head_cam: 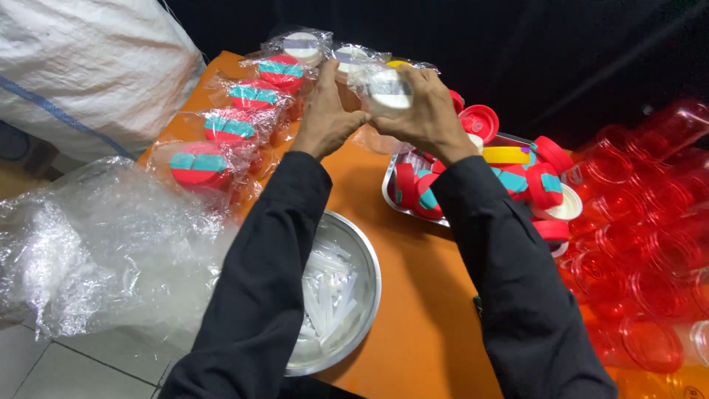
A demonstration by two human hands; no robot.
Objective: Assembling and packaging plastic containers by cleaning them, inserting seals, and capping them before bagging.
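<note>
Wrapped white-lidded cup (388, 92) gripped by left hand (325, 118) and right hand (425, 118), above orange table (413, 295) far edge

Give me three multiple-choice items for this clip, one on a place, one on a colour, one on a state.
1. Where does the round metal bowl of clear plastic strips sit?
A. on the orange table, between the person's forearms
B. on top of the white sack
C. inside the metal tray

2. What colour are the empty cups stacked at the right?
A. blue
B. clear red
C. black

3. How is the white-lidded cup that both hands hold?
A. bare and open
B. wrapped in clear plastic film
C. crushed flat

Answers:
1 A: the bowl rests on the orange table, under and between the dark sleeves.
2 B: the stack is see-through red.
3 B: the left hand and the right hand grip it through shiny film, like the wrapped cups lined up at the left.
</note>
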